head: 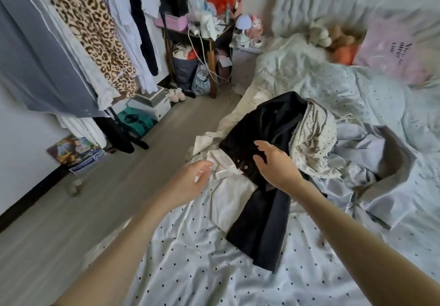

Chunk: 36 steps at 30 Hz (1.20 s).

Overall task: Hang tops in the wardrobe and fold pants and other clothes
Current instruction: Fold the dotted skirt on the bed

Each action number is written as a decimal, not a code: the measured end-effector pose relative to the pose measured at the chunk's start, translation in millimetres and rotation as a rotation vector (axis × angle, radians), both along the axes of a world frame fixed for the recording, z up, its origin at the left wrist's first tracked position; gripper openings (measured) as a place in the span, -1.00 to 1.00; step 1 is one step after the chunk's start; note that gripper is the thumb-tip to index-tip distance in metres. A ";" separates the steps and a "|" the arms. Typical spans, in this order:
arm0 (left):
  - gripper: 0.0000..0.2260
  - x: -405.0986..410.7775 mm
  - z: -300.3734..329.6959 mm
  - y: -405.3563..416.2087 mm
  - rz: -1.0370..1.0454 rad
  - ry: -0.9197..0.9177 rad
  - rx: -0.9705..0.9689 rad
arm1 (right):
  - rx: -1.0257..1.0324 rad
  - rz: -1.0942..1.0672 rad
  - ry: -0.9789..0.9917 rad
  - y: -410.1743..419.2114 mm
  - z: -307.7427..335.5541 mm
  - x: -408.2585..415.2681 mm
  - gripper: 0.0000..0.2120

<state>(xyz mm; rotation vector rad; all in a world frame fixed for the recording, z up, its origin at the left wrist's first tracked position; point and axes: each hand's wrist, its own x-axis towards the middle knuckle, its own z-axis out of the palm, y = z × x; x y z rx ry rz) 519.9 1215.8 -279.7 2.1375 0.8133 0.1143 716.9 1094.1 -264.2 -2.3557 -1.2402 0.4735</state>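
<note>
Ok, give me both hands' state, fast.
Left hand: open, fingers loosely curled beside the white garment.
Right hand: open, holding nothing, over the black garment.

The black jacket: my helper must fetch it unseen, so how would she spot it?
Start at the polka-dot bed, then the clothes pile near its floor-side edge. The black jacket lies on top, between a white garment and a dotted cream one; it is the pile's only dark piece.
</note>
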 end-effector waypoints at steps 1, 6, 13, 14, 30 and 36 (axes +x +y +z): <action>-0.72 17.5 -3.5 5.0 -0.027 0.011 -0.007 | -0.029 -0.047 -0.008 1.6 -6.1 16.6 -0.56; -0.71 96.6 -28.3 28.0 -0.124 0.043 -0.073 | -0.145 -0.355 -0.082 9.1 -38.1 98.3 -0.55; -0.69 176.1 -64.8 51.1 -0.256 0.078 -0.104 | -0.194 -0.781 -0.074 21.8 -80.2 178.5 -0.37; -0.69 187.3 -69.3 54.3 -0.275 0.085 -0.105 | -0.183 -0.833 -0.077 23.4 -87.3 189.0 -0.52; -0.39 240.5 -27.1 -15.2 -0.543 -0.153 0.138 | 0.393 -0.750 0.215 -84.0 -30.6 118.6 -0.88; -0.19 255.2 -2.2 -78.7 -0.814 -0.162 0.450 | 0.392 -0.548 0.312 -157.6 26.2 80.8 -0.86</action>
